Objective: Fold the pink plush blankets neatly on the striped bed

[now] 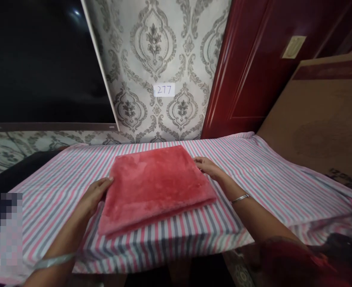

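A flat, roughly square piece of red plush fabric lies on the striped cloth in front of me. More than one layer shows along its near edge, which droops slightly at the front. At its left edge, my left hand has its fingertips against the plush, closed on the border with part of the fingers hidden. On the opposite side, my right hand is closed at the right edge, its fingers curled and partly concealed by the fabric.
A pink, grey and white striped cloth covers the table. Behind it are a patterned wall with a paper label, a large dark screen at left and a red door. A big cardboard box stands at right.
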A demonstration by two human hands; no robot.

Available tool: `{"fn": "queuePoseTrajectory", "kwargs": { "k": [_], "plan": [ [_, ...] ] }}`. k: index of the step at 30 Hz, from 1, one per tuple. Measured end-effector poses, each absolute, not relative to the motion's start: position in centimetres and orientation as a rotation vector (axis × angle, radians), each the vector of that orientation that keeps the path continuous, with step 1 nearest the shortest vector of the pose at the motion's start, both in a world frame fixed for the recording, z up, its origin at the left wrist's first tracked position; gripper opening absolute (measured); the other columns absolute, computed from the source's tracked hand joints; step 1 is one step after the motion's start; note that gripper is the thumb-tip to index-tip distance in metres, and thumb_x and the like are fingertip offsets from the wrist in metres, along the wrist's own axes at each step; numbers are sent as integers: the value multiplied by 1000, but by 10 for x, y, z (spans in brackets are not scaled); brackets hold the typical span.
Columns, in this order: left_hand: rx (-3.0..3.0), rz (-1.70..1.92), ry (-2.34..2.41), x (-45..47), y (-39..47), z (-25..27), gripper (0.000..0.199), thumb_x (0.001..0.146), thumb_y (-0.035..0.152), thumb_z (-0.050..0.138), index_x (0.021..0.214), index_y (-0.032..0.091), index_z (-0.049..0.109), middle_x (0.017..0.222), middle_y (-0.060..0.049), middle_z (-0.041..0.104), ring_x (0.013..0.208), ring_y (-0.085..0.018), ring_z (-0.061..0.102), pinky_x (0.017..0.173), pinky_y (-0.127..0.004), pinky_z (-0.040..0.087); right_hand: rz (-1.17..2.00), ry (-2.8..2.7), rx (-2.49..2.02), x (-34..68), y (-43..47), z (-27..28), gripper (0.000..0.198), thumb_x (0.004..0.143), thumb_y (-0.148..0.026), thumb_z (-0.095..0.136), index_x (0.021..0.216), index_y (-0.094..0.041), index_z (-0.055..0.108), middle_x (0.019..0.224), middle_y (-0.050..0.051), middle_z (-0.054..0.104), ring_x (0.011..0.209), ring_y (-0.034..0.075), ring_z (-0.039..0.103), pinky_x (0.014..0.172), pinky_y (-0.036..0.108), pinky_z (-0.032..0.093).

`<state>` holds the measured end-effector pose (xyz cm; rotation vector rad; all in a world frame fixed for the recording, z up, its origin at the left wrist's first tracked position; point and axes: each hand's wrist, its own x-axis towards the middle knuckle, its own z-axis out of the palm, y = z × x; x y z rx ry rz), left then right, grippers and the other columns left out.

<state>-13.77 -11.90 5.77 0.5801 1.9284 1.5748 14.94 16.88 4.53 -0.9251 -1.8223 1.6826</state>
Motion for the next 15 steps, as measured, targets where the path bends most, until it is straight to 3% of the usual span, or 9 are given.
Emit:
{"fn": "queuePoseTrajectory", "kwargs": {
  "k": [4,8,11,15],
  "plan": [
    [534,1471,1896,-107,-152,47,52,48,56,86,75,18,63,66,-4,69,59,-21,65,54,-29,54,1747,-2006,-810,185,148,46,25,61,-32,73,79,-17,63,62,-6,57,52,6,43,50,19,29],
    [606,1406,1977,-101,-173,27,65,52,67,82,93,19,69,85,-7,75,85,-30,71,70,-36,60,1870,-2034,-759,212,131,36,26,64,-31,71,85,-16,65,57,-9,50,47,3,32,46,20,21],
    [832,1407,2085,-104,-184,9,69,57,69,78,106,21,70,107,-8,74,110,-33,65,90,-40,57,1972,-1964,-680,225,124,25,28,66,-30,72,90,-16,65,55,-10,48,44,3,27,44,21,19],
    [1150,1394,2182,-107,-196,-11,63,62,68,75,107,24,72,124,-7,67,121,-32,59,106,-42,48,2031,-1782,-660,231,118,11,29,65,-28,76,88,-18,62,58,-10,50,42,2,26,42,21,17]
  ]
}}
